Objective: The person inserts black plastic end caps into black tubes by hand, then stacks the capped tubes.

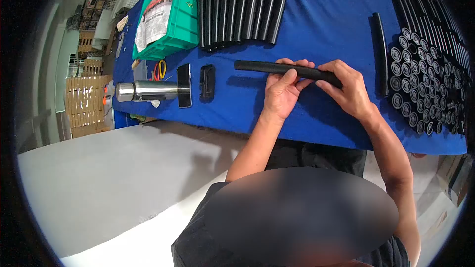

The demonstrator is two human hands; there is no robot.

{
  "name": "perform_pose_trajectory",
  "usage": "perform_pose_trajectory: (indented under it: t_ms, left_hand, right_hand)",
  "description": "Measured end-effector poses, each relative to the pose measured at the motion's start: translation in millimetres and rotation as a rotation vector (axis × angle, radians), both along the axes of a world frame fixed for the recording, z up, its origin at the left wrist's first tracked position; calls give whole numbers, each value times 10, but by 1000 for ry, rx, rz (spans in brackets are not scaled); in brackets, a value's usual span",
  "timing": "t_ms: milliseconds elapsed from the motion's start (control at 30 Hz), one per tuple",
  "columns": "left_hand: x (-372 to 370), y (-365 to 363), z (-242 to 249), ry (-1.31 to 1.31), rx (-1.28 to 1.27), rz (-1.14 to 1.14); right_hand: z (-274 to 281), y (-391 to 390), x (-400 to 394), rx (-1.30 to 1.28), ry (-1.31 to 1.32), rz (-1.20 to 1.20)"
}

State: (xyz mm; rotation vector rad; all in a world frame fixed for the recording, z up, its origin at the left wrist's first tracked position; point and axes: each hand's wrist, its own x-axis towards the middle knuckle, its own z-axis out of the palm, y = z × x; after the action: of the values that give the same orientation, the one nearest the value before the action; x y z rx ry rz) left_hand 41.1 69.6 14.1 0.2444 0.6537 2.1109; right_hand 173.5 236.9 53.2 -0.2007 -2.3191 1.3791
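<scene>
A black tube is held roughly level above the blue cloth, its free end pointing left. My left hand, palm turned up, grips it near the middle with the thumb across its front. My right hand is wrapped round the right end, so that end is hidden. To the right, a single black tube lies on the cloth beside a large stack of black tubes whose round ends face me. Left of my hands lies a small black tray-like piece.
A row of black tubes with collars lies at the back. Left of it stands a green crate with newspaper. A steel flask, a phone and scissors with coloured handles lie on the blue cloth.
</scene>
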Motion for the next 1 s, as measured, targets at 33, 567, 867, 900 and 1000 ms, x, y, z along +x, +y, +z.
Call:
perform_pose_trajectory:
  t_ms: [33, 567, 867, 900, 1000]
  left_hand:
    - [-2, -7, -18, 3, 2, -5]
    - [49, 13, 90, 10, -87, 47]
    - [-58, -91, -69, 46, 20, 12]
    - [-64, -104, -64, 58, 29, 8]
    - [-50, -98, -95, 50, 21, 23]
  right_hand:
    - [26, -9, 12, -48, -37, 10]
    - [-92, 39, -6, 27, 28, 70]
    - [-181, 47, -15, -99, 46, 117]
    - [-161, 37, -18, -91, 16, 125]
    - [-121, 40, 12, -159, 53, 113]
